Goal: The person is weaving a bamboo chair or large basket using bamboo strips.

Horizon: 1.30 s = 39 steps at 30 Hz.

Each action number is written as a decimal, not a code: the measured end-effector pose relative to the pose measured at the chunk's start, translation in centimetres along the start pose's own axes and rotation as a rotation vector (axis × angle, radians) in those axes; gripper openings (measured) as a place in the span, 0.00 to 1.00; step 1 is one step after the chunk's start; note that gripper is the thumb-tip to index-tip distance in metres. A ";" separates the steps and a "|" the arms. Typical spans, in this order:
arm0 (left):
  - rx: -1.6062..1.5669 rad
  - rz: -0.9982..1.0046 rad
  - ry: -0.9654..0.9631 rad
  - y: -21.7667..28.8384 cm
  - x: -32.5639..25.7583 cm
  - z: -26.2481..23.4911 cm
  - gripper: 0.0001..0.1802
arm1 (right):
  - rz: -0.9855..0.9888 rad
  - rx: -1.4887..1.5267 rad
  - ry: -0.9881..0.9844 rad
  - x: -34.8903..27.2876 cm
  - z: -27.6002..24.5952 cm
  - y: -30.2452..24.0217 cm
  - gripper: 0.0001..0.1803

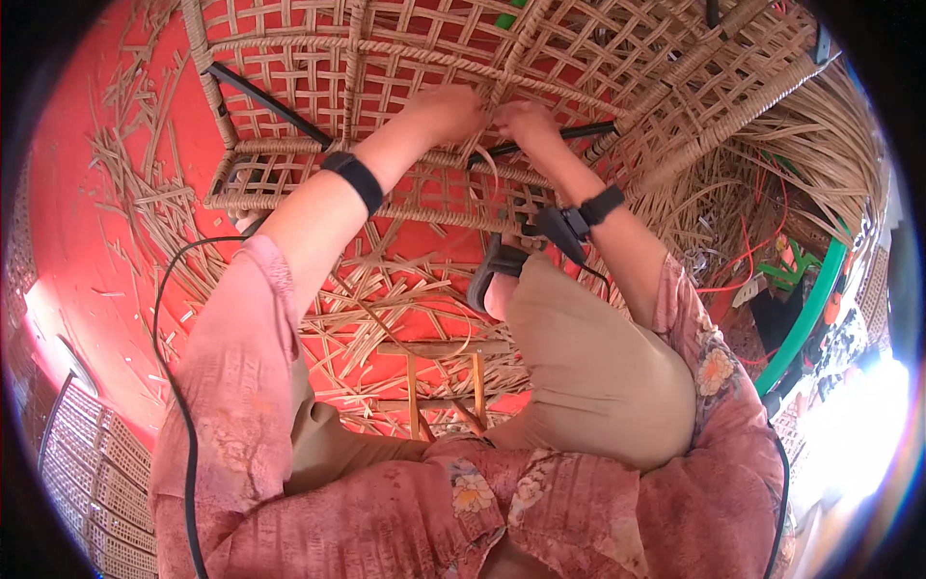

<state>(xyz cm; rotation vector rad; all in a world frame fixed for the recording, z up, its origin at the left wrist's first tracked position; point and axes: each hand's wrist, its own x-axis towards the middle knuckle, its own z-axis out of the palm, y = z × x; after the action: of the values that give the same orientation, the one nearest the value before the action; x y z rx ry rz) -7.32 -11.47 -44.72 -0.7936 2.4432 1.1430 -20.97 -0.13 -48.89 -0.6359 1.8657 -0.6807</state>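
Observation:
A large woven cane piece (424,60), with wrapped ribs and an open lattice, stands in front of me. My left hand (449,112) reaches to its middle rib, the fingers bent and closed against the weave. Close beside it on the right, my right hand (529,124) is closed too, fingertips at the same rib. Just below and between the hands, a loose pale strip (490,166) hangs in a curl. What the fingertips grip is too small to make out. Black bars (268,104) run across the lattice on the left and near my right hand.
Cut strips (145,179) litter the red floor (106,318). A big bundle of long strips (820,145) lies at the right, near a green tube (805,318). A small wooden stool-like frame (477,381) stands between my legs. Another woven piece (92,482) is at lower left.

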 end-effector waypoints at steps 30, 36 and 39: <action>-0.694 -0.098 0.348 -1.9 0.4 6.6 0.20 | -0.435 -0.639 0.356 -3.1 0.5 -2.7 0.10; -0.777 -0.051 0.357 -1.5 0.0 6.8 0.22 | -0.304 -0.320 0.288 -2.4 1.4 -2.6 0.11; -0.779 -0.054 0.359 -1.7 -0.3 6.5 0.22 | -0.292 -0.459 0.271 -2.8 2.0 -3.2 0.12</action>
<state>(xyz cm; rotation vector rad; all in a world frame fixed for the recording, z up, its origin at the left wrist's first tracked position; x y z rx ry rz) -5.64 -7.17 -49.64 -1.3630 2.1716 2.1267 -17.76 -0.76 -45.55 -1.1773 2.2295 -0.5423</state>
